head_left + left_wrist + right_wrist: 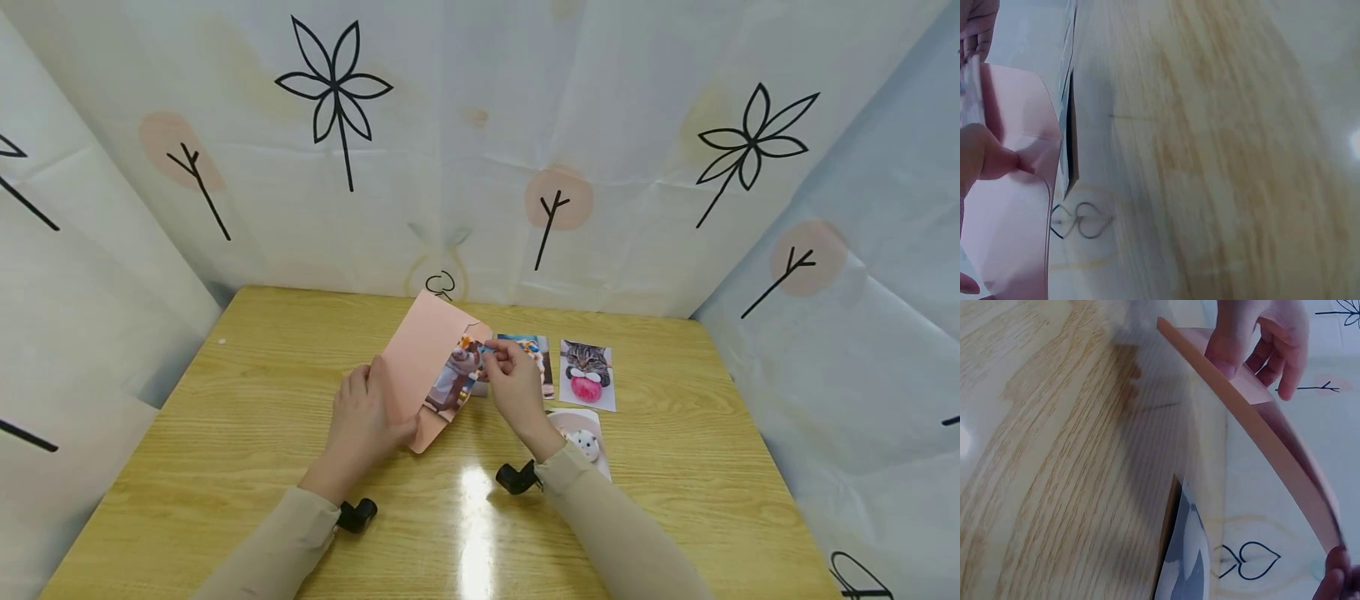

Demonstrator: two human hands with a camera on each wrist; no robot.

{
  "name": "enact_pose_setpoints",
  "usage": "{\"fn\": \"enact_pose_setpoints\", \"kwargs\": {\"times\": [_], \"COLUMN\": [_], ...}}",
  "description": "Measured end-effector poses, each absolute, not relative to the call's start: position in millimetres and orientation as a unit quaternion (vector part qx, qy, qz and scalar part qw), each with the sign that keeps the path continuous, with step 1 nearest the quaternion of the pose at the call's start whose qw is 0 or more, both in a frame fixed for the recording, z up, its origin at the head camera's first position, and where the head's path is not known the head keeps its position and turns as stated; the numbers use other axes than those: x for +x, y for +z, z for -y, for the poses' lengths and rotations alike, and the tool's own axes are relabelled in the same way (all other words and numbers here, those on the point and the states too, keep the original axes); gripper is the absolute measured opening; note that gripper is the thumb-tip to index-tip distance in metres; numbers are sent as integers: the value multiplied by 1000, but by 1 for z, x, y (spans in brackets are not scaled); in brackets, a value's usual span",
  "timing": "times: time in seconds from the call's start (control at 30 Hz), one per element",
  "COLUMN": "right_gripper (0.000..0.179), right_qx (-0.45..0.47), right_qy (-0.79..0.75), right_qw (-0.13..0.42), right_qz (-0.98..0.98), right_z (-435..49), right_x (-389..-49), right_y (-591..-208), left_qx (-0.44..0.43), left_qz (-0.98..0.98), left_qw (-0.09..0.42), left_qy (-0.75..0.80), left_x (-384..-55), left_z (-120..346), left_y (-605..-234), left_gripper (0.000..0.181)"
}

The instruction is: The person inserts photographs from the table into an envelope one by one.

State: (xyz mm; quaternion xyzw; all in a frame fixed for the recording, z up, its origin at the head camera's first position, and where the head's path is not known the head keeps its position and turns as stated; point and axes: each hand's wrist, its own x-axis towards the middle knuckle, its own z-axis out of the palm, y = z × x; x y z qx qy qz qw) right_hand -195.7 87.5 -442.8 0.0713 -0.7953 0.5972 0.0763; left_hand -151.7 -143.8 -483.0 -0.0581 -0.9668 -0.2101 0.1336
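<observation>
My left hand point(363, 412) grips the near-left side of a pink envelope point(416, 358), thumb along its lower edge, holding it tilted over the table. At the envelope's opening, partly inside it, is a photo card point(453, 375) of an animal with an orange thing on its head. The fingers of my right hand point(517, 387) pinch this card near its upper right corner, by the flap. In the right wrist view the envelope point(1247, 431) bows open, with my left thumb at its mouth. How deep the card sits is hidden.
To the right lie a cat photo card point(588, 367), a blue-topped card point(543, 348) partly behind my right hand, and a hamster card point(585, 446) partly under my right forearm. The wooden table point(262, 400) meets patterned cloth walls point(465, 167).
</observation>
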Motion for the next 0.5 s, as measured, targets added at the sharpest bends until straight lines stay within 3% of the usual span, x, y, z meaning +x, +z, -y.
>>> {"fn": "enact_pose_setpoints", "kwargs": {"times": [0.27, 0.5], "right_gripper": [19, 19], "right_qx": [93, 40], "right_qy": [501, 526], "right_qw": [137, 56], "right_qz": [850, 847], "right_z": [-84, -85], "right_x": [-200, -205], "right_y": [-449, -446], "left_qx": [-56, -66], "left_qz": [966, 963], "left_qw": [165, 179], "left_qy": [-191, -188], "left_x": [-149, -147], "left_z": [139, 138], "left_y": [-477, -476], "left_gripper": [107, 108]}}
